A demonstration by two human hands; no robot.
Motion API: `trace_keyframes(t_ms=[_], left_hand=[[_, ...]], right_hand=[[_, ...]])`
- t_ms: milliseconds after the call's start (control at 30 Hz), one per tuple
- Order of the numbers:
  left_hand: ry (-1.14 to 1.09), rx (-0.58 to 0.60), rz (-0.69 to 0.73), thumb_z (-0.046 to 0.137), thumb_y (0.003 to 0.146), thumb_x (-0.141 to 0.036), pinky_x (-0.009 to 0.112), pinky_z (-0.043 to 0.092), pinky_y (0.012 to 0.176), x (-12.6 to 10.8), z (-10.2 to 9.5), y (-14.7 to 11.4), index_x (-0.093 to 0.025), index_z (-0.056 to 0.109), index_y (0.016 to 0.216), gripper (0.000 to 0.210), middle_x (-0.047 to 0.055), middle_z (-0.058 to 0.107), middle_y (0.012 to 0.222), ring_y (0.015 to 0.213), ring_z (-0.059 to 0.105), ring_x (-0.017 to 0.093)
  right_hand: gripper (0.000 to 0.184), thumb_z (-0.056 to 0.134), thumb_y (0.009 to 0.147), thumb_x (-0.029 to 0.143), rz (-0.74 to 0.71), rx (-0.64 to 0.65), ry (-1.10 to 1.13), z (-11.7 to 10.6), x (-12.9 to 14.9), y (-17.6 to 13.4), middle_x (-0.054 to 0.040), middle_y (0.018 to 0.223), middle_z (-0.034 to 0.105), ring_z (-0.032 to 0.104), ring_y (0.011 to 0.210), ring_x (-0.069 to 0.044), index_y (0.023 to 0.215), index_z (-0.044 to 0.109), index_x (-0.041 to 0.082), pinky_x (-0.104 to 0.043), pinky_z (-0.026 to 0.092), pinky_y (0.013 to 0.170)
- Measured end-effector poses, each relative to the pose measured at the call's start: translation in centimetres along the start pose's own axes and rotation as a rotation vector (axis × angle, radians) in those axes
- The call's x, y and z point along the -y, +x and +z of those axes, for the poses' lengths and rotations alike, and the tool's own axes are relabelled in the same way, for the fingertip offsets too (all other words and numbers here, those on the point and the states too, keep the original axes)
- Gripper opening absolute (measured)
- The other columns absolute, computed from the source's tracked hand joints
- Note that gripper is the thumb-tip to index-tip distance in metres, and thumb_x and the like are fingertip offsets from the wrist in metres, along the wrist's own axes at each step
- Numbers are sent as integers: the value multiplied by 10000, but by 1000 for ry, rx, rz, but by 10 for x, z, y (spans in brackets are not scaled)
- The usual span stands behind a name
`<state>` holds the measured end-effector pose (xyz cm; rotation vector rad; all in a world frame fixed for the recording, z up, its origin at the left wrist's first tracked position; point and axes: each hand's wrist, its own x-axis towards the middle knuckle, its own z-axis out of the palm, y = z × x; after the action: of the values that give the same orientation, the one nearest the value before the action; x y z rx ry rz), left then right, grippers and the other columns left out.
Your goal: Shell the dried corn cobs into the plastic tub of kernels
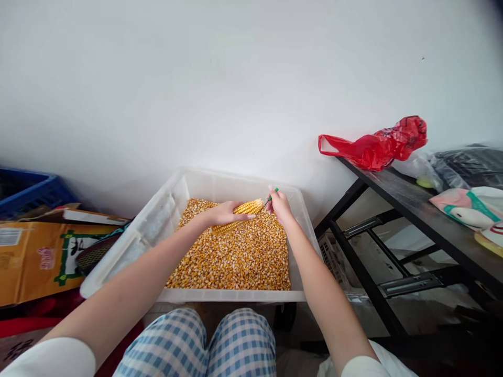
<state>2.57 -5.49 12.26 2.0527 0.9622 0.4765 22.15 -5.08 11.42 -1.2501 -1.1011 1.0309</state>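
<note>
My left hand (225, 213) is wrapped round a yellow corn cob (249, 207), its pale tip pointing right. Below that hand a second corn cob (227, 228) lies on loose corn kernels (236, 262); whether my fingers touch it I cannot tell. Closed in my right hand (280, 205) is a small green-handled screwdriver (269, 199), mostly covered by the fingers. Its thin dark shaft points at the held cob's tip; contact is too small to make out. Both hands are above a translucent plastic bin (231, 296) holding the kernels.
To the right stands a black table (416, 201) with a red plastic bag (377, 146) and other bags on it. On the left are a cardboard box (35, 262) and a blue crate (35, 193). A white wall (236, 94) rises behind the bin.
</note>
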Motion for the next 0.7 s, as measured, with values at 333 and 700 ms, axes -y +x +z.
trace_keyframes(t_ms=[333, 700], left_hand=[[-431, -10, -100, 511, 706, -588, 316, 484, 663, 0, -4, -2, -153, 548, 1123, 604, 91, 651, 999, 792, 623, 244], [-213, -49, -55, 522, 678, -598, 321, 443, 760, 0, -5, 0, -151, 599, 1074, 602, 74, 668, 953, 890, 588, 271]], right_hand=[[443, 412, 772, 605, -174, -129, 271, 4, 14, -7, 29, 409, 550, 507, 326, -84, 703, 462, 171, -170, 407, 347], [425, 416, 770, 604, -105, -107, 290, 12, 5, -8, 44, 399, 546, 484, 303, -78, 704, 431, 184, -164, 386, 331]])
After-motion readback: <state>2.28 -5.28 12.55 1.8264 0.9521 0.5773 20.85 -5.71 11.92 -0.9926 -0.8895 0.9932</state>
